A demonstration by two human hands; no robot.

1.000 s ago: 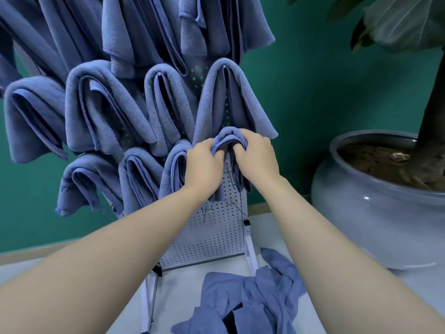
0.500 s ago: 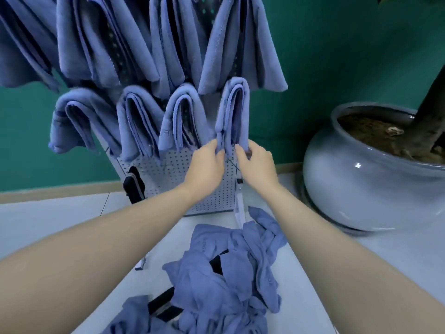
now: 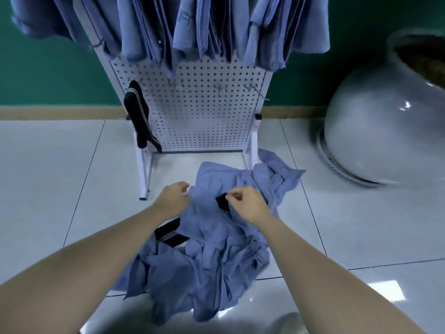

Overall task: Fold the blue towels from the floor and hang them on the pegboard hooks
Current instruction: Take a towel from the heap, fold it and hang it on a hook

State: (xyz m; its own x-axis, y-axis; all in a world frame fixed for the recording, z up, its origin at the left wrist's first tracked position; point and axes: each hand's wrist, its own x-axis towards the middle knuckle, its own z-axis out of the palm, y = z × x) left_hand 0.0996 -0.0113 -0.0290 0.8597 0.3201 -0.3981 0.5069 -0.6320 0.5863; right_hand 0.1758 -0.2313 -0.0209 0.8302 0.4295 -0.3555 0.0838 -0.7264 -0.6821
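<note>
A heap of crumpled blue towels (image 3: pixel 212 256) lies on the floor tiles in front of the white pegboard (image 3: pixel 192 109). Several folded blue towels (image 3: pixel 216 27) hang from its upper hooks. Three bare hooks (image 3: pixel 221 89) stick out lower down. My left hand (image 3: pixel 174 197) hovers over the heap's far left edge with loosely curled fingers, holding nothing. My right hand (image 3: pixel 248 201) is above the heap's far part, fingers curled, its fingertips at a black patch (image 3: pixel 222 201); whether they pinch cloth is unclear.
A black sock-like cloth (image 3: pixel 138 116) hangs at the pegboard's left edge. A large grey plant pot (image 3: pixel 385 131) stands to the right. Black strips (image 3: pixel 169 233) show among the towels. The pegboard's white feet (image 3: pixel 144 172) stand on the tiles before a green wall.
Both hands let go of the towel hung on the pegboard and dropped to the heap on the floor. The view tilted down with them.
</note>
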